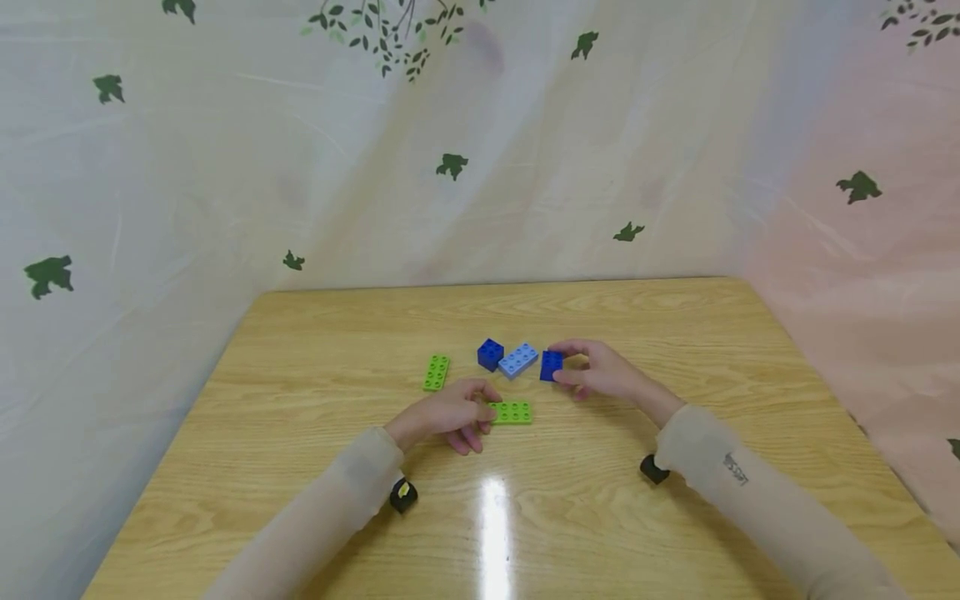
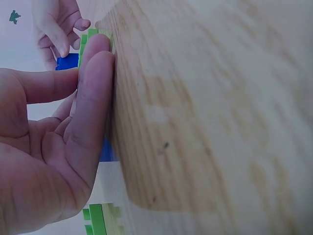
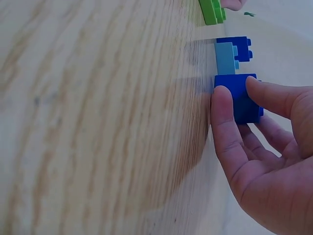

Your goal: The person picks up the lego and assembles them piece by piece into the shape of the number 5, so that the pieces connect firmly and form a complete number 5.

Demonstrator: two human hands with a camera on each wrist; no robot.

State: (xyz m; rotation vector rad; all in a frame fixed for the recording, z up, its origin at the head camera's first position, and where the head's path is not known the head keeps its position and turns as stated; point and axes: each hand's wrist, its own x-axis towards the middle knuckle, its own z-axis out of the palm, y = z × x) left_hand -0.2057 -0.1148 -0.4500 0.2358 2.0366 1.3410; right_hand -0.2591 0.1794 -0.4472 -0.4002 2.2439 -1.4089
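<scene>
Near the middle of the table, my left hand [image 1: 444, 410] pinches the left end of a bright green toy building brick [image 1: 514, 412] between thumb and forefinger. The other left fingers curl low beside it. Thumb and fingers of my right hand [image 1: 606, 373] grip a dark blue brick [image 1: 551, 363] at its right side, its studs facing up. The right wrist view shows the thumb on one edge of this blue block [image 3: 238, 95] and a fingertip low on its side, close to the tabletop. Part of the green brick is hidden behind the left fingers.
Left of the gripped blue brick lie a light blue brick [image 1: 518, 360] and a second dark blue brick [image 1: 490, 355], close together. Another green brick [image 1: 437, 372] lies beyond the left hand. A patterned cloth [image 1: 525, 208] hangs behind the wooden table [image 1: 585, 517].
</scene>
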